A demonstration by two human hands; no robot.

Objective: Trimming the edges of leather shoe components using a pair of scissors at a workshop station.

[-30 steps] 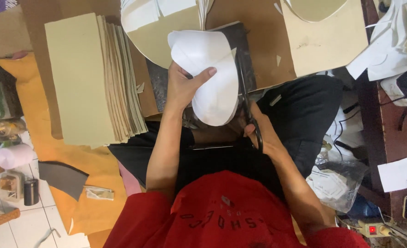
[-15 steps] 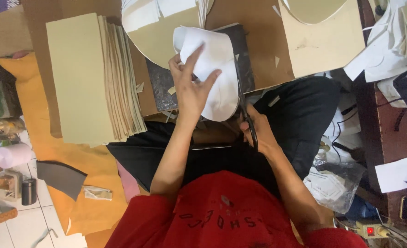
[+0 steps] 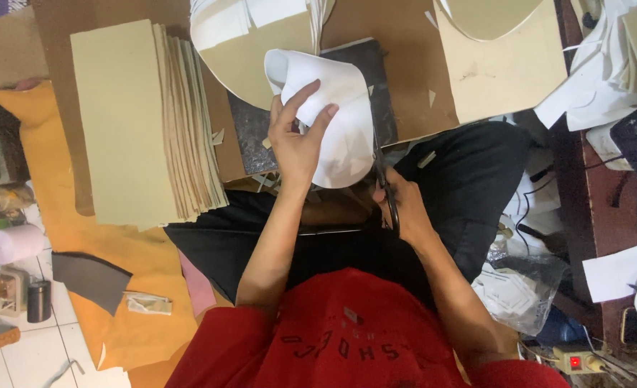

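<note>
Seen from the head camera, left hand (image 3: 298, 140) grips a curved white sheet (image 3: 333, 122), fingers spread over its face and thumb behind, holding it above the lap. Right hand (image 3: 403, 208) is closed around the handles of dark scissors (image 3: 384, 183), whose blades meet the sheet's right edge. Beside them lies a stack of pale green boards (image 3: 139, 118) on brown cardboard (image 3: 405, 57).

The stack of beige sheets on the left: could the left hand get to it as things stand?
Probably yes, once freed. The left hand grips the white sheet being cut, but the stack of beige sheets lies close beside it, with nothing between.
</note>
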